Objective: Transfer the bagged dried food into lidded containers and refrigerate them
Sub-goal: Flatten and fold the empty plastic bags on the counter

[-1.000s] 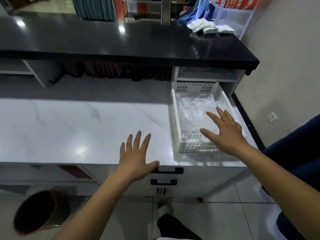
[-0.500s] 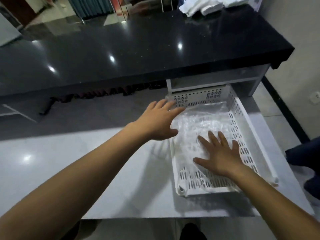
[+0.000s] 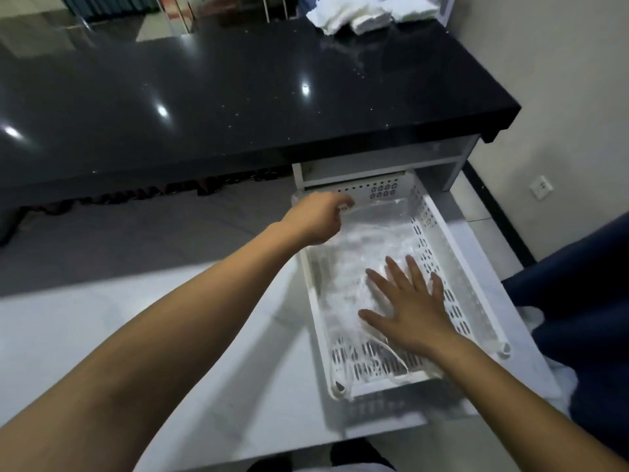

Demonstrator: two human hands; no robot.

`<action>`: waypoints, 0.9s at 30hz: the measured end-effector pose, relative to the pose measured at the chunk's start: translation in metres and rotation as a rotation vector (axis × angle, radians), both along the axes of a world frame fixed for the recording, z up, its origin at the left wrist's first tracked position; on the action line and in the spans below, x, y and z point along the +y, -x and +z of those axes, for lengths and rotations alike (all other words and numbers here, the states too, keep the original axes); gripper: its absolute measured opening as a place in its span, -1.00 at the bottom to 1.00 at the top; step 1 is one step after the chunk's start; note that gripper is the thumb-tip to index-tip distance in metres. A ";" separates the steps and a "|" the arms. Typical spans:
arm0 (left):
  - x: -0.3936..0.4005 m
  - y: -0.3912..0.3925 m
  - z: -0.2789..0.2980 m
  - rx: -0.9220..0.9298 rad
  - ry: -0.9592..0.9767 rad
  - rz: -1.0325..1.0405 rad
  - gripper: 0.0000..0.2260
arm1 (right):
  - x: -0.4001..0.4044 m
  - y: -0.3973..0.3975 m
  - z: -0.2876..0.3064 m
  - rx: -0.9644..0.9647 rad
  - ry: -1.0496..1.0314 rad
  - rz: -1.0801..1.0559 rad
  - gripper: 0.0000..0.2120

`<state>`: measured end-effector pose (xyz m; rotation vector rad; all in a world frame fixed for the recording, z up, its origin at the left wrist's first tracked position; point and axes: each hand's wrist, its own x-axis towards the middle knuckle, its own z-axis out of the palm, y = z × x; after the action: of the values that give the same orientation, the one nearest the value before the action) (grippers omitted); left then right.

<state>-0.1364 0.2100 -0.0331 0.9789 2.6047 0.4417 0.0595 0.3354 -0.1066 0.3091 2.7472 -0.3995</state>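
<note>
Head view: my right hand (image 3: pixel 413 310) lies flat, fingers spread, pinning the clear plastic bags (image 3: pixel 357 253) in the white perforated basket (image 3: pixel 439 229), so my left hand (image 3: pixel 315 216) can pinch their far edge.

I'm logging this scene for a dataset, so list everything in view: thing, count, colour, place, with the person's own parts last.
basket: one, white perforated plastic, right end of the white counter, far end tucked under a shelf.
clear plastic bags: count unclear, transparent, lying inside the basket.
white counter: one, white marbled, near side.
black countertop: one, glossy black, raised behind the white counter.
folded cloths: a pile, white, far right of the black countertop.
wall socket: one, white, low on the right wall.
left hand: at the basket's far left corner, fingers curled on the plastic's edge.
right hand: flat, fingers spread, pressing on the bags.
</note>
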 end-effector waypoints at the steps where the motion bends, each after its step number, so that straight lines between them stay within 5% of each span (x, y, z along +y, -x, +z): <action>1: -0.009 0.000 0.010 -0.044 -0.075 0.034 -0.54 | -0.003 0.000 0.009 0.064 -0.017 -0.030 -0.19; 7: -0.132 -0.025 0.059 -0.288 -0.565 0.293 -0.54 | -0.066 0.021 0.067 0.320 -0.020 -0.009 -0.23; 13: -0.288 -0.099 0.030 -0.468 -0.947 0.818 -0.56 | -0.192 0.069 0.073 0.376 -0.008 0.197 -0.28; 21: -0.384 -0.194 -0.084 -0.351 -0.855 1.379 -0.51 | -0.312 0.083 -0.019 0.273 -0.150 0.537 -0.27; 27: -0.384 -0.223 -0.098 0.175 -0.336 1.240 -0.44 | -0.331 0.065 -0.065 0.209 -0.105 0.694 -0.25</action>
<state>0.0870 -0.1745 -0.1316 -0.7191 3.0464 1.1036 -0.0053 0.0042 -0.1715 -0.6850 2.8484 -0.1006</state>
